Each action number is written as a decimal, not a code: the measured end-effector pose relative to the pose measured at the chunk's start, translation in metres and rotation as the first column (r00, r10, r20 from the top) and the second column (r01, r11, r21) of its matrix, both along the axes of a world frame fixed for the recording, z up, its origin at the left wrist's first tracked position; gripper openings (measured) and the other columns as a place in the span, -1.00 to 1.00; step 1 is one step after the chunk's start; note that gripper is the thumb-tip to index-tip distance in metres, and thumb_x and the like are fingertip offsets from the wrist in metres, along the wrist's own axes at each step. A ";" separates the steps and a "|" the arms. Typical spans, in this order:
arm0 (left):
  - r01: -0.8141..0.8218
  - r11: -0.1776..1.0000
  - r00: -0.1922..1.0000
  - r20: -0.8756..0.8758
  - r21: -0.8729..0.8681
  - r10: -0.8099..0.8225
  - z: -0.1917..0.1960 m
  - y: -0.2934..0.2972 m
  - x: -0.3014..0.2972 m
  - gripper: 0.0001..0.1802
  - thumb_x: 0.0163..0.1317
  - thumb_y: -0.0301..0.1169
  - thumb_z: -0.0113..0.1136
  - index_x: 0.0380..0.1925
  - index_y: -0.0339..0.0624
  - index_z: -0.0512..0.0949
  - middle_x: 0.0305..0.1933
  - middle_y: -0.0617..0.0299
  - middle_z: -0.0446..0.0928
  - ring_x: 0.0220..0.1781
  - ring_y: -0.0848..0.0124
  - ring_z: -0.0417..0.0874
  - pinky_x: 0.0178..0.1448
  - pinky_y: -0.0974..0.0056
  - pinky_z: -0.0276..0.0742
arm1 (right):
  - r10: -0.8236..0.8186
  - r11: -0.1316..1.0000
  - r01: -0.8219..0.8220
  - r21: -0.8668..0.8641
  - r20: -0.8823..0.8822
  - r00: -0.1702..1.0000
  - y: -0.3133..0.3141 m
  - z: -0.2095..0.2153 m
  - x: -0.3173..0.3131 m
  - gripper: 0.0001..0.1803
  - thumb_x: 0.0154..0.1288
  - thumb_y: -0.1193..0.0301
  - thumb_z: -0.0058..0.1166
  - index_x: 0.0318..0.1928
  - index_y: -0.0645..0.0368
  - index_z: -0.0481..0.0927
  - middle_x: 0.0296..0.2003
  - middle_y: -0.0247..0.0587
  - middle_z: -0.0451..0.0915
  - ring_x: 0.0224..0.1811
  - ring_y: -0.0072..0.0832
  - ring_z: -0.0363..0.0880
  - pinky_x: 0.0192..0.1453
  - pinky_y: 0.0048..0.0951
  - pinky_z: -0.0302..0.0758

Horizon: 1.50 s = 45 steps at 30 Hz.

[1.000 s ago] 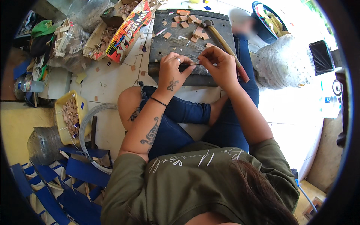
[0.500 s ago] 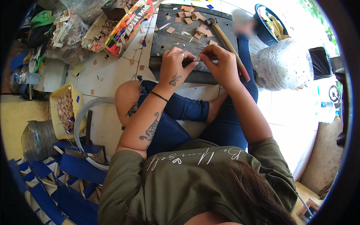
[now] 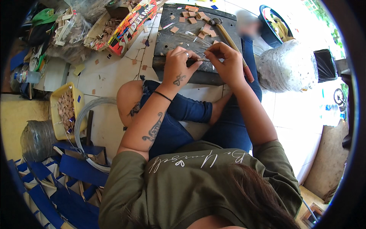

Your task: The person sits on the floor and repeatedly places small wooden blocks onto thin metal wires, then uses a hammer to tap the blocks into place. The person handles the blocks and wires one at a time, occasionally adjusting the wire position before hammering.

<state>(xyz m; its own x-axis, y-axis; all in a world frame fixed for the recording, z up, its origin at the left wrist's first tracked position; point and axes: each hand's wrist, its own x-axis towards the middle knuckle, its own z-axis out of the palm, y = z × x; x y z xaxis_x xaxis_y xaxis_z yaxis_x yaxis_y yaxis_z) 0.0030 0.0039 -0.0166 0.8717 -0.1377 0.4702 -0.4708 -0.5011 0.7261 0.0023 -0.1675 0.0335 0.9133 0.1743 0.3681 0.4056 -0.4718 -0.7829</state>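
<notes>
My left hand (image 3: 179, 65) and my right hand (image 3: 225, 61) meet over the near edge of a dark work board (image 3: 171, 36) on the floor. Both pinch a thin wire (image 3: 201, 59) between their fingertips. More thin wires (image 3: 190, 38) lie fanned on the board, with small brown square pieces (image 3: 192, 17) at its far end. A hammer (image 3: 232, 42) with a wooden handle lies on the board's right side, just beyond my right hand. I sit cross-legged in blue jeans.
A yellow tub (image 3: 65, 110) of brown pieces and a coil of wire (image 3: 82, 126) sit at my left. Blue frames (image 3: 57, 179) are stacked lower left. A cardboard box (image 3: 122, 26) of pieces lies far left, a clear bulging bag (image 3: 288, 66) and blue bowl (image 3: 272, 26) at right.
Both hands have stayed together at the board's near edge, with small finger movements on the wire. The view has shifted slightly.
</notes>
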 end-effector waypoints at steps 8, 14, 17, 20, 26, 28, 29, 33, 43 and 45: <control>0.007 0.998 0.999 0.038 0.060 -0.010 0.003 0.001 0.000 -0.84 0.01 -0.34 0.45 -0.43 -0.12 0.69 -0.35 0.23 0.63 -0.17 0.27 0.59 0.06 0.18 0.42 | 0.024 0.999 -0.023 -0.040 0.010 1.000 0.001 -0.001 0.001 -0.89 0.20 0.53 0.22 -0.29 0.31 0.58 -0.41 -0.06 0.62 -0.37 -0.32 0.70 -0.24 -0.40 0.59; 0.013 0.999 0.999 0.043 0.051 -0.016 0.002 0.001 0.001 -0.84 0.00 -0.34 0.46 -0.44 -0.12 0.69 -0.36 0.22 0.62 -0.17 0.26 0.59 0.07 0.17 0.42 | 0.039 0.995 -0.035 -0.098 0.037 0.999 0.002 0.002 0.000 -0.89 0.20 0.54 0.21 -0.29 0.31 0.57 -0.40 -0.07 0.64 -0.33 -0.32 0.71 -0.20 -0.39 0.60; 0.011 0.998 0.998 0.056 0.058 -0.014 0.002 0.001 0.001 -0.85 0.00 -0.35 0.45 -0.43 -0.12 0.69 -0.36 0.21 0.62 -0.17 0.25 0.59 0.06 0.17 0.42 | 0.036 0.978 -0.029 -0.207 0.029 0.999 0.002 0.005 -0.001 -0.89 0.21 0.58 0.21 -0.28 0.33 0.55 -0.37 -0.13 0.67 -0.27 -0.44 0.73 -0.12 -0.45 0.61; 0.016 0.999 0.998 0.055 0.033 -0.018 0.003 0.000 0.001 -0.85 -0.02 -0.35 0.45 -0.46 -0.10 0.68 -0.39 0.22 0.60 -0.17 0.23 0.58 0.04 0.15 0.40 | 0.039 0.974 -0.031 -0.222 0.031 0.999 0.001 0.005 0.000 -0.89 0.21 0.58 0.20 -0.27 0.33 0.55 -0.36 -0.13 0.67 -0.27 -0.43 0.73 -0.13 -0.44 0.61; 0.017 1.000 0.999 0.032 0.019 -0.017 0.003 0.000 0.001 -0.85 -0.03 -0.36 0.45 -0.47 -0.09 0.66 -0.42 0.21 0.58 -0.19 0.22 0.57 0.02 0.14 0.39 | 0.014 0.999 -0.014 -0.043 0.003 1.000 0.001 0.000 0.001 -0.89 0.22 0.57 0.20 -0.27 0.32 0.56 -0.38 -0.14 0.67 -0.32 -0.43 0.71 -0.20 -0.45 0.60; 0.008 1.000 1.000 0.027 0.017 -0.009 0.002 0.000 0.000 -0.85 -0.03 -0.36 0.45 -0.47 -0.09 0.66 -0.42 0.21 0.57 -0.19 0.22 0.57 0.02 0.14 0.38 | 0.014 1.000 -0.014 0.010 -0.028 1.000 0.001 -0.002 0.001 -0.89 0.21 0.54 0.21 -0.28 0.30 0.57 -0.40 -0.05 0.62 -0.37 -0.31 0.70 -0.23 -0.38 0.59; 0.008 1.000 1.000 0.026 0.015 -0.008 0.001 0.000 0.001 -0.85 -0.03 -0.36 0.45 -0.47 -0.09 0.66 -0.42 0.22 0.57 -0.19 0.22 0.57 0.02 0.15 0.38 | 0.018 1.000 -0.018 -0.001 -0.013 1.000 0.001 -0.003 0.001 -0.89 0.21 0.53 0.21 -0.28 0.30 0.57 -0.40 -0.05 0.63 -0.37 -0.30 0.69 -0.23 -0.38 0.59; 0.017 1.000 1.000 0.024 0.002 -0.017 0.001 0.000 0.001 -0.86 -0.03 -0.37 0.45 -0.47 -0.10 0.66 -0.43 0.22 0.57 -0.20 0.23 0.57 0.02 0.15 0.38 | 0.044 0.996 -0.040 -0.080 0.045 0.998 -0.001 -0.002 0.003 -0.89 0.19 0.51 0.20 -0.28 0.27 0.58 -0.41 -0.03 0.62 -0.37 -0.23 0.68 -0.24 -0.35 0.59; 0.103 0.986 0.994 0.053 -0.134 -0.097 0.009 -0.008 0.003 -0.88 0.06 -0.45 0.36 -0.46 -0.22 0.61 -0.45 0.16 0.58 -0.29 0.16 0.61 -0.11 0.13 0.47 | 0.057 0.960 -0.049 -0.276 0.024 0.998 -0.001 0.008 0.004 -0.85 0.20 0.49 0.24 -0.25 0.29 0.59 -0.33 -0.12 0.68 -0.26 -0.33 0.70 -0.13 -0.37 0.58; 0.110 0.985 0.993 0.050 -0.135 -0.104 0.011 -0.008 0.003 -0.89 0.08 -0.48 0.33 -0.48 -0.26 0.58 -0.44 0.11 0.57 -0.32 0.13 0.61 -0.17 0.14 0.49 | 0.010 0.974 0.020 -0.224 0.134 0.991 -0.009 0.006 0.004 -0.79 0.18 0.38 0.27 -0.23 0.24 0.62 -0.32 -0.09 0.65 -0.19 -0.21 0.65 -0.06 -0.29 0.55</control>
